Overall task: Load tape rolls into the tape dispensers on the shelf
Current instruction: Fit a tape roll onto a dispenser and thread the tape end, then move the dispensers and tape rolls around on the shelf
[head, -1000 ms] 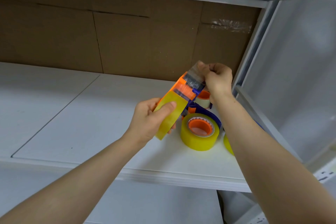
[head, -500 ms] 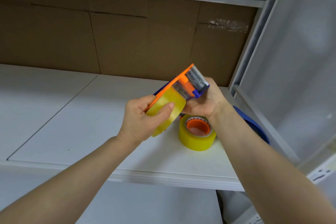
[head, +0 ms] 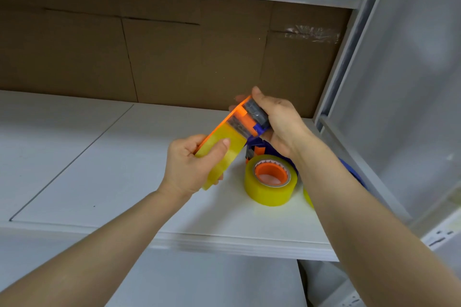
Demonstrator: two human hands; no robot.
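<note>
Orange tape dispenser (head: pixel 245 118) tilted above the shelf (head: pixel 99 182).
Our left hand (head: pixel 189 169) grips its yellow tape roll (head: pixel 224 157), our right hand (head: pixel 282 127) clasps the roller end; long axis slants up-right.

tape roll (head: pixel 237 139): yellow | dispenser (head: pixel 245 117): orange, blue, maybe grey | shelf (head: pixel 99 169): white

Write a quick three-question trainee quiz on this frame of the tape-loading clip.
1. True or false: the left grip holds the roll mounted on the dispenser.
2. Where is the spare roll? A) lying flat on the shelf B) inside a box C) hanging from a hook
3. Which grip holds the dispenser's roller end?

Key: 1 true; 2 A; 3 the right grip.
</note>
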